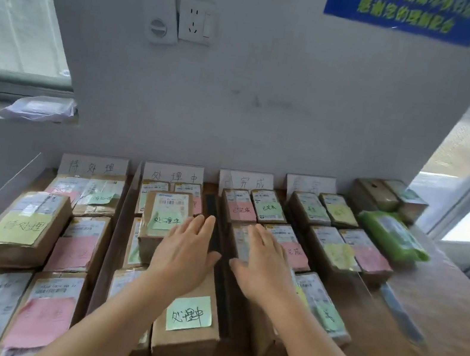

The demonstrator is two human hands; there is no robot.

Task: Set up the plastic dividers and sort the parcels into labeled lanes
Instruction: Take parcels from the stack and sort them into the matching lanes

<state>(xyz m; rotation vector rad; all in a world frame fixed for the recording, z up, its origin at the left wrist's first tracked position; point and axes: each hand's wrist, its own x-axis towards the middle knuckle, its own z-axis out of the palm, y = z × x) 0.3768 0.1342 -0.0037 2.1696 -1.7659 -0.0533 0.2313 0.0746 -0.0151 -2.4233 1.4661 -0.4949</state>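
Left hand [183,250] partly hiding parcel [186,323]

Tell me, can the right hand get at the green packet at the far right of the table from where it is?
Probably yes. The right hand lies flat on parcels in the third lane; the green packet lies uncovered beyond it, with only low parcels between.

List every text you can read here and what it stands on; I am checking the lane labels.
"待处理": card behind the first lane
"处理中": card behind the second lane
"已完成": card behind the third lane
"待处理": yellow note on raised left parcel
"处理中": green note on near parcel
Fourth card: too faint.
Blue wall sign: blurred.
Shipping labels: too small.
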